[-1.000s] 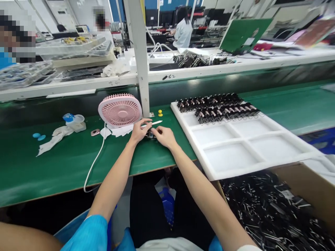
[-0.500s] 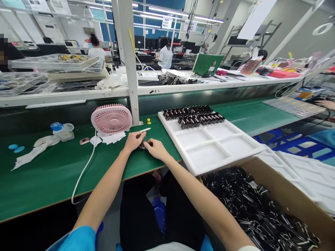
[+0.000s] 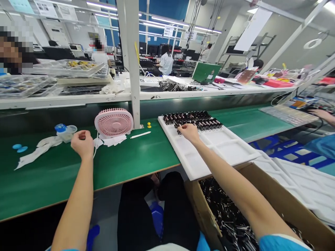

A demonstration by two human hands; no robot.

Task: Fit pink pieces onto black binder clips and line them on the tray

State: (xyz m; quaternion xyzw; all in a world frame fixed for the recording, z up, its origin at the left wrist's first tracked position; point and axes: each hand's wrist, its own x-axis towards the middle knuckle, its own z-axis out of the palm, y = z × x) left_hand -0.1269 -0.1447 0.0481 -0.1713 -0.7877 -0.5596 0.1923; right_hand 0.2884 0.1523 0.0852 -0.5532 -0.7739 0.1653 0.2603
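Note:
My right hand [image 3: 188, 132] is over the front left of the rows of black binder clips [image 3: 209, 124] on the white foam tray [image 3: 193, 158]. Its fingers are pinched at a dark clip at the end of the front row. My left hand [image 3: 83, 143] is raised over the green table [image 3: 117, 167], left of the pink fan [image 3: 114, 122] and beside the small plastic container [image 3: 68, 134]. Its fingertips are curled together, and whatever they hold, if anything, is too small to make out. A white pen-like stick [image 3: 140, 135] lies right of the fan.
A cardboard box [image 3: 200, 205] full of black clips stands below the tray at the right. More white foam trays [image 3: 298, 174] lie beyond it. A white post [image 3: 134, 69] rises behind the fan. Another person's hand [image 3: 323, 114] is at the far right.
My hands were together over the table, working at a small dark item. They have parted: the left moved left toward the container, the right moved right and up to the clips on the tray.

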